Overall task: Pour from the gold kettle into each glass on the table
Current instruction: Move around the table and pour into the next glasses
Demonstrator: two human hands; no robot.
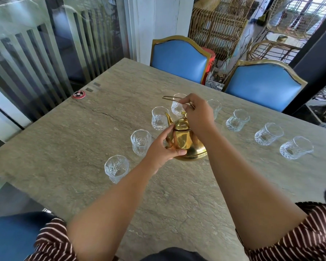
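The gold kettle (188, 142) stands on the stone table (83, 140), its spout pointing away and to the left. My left hand (163, 147) grips its body and the base of the spout. My right hand (198, 113) pinches the thin wire handle (167, 97) raised above the lid. Several clear cut glasses stand upright in an arc around the kettle: nearest left (116, 168), then (141, 142), (160, 118), one behind my right hand (177, 107), and to the right (237, 120), (269, 134), (296, 147). All look empty.
Two blue padded chairs with gold frames (179, 59) (263, 85) stand at the table's far side. A small round red and black disc (78, 94) lies near the far left edge. Glass panels with railings lie to the left.
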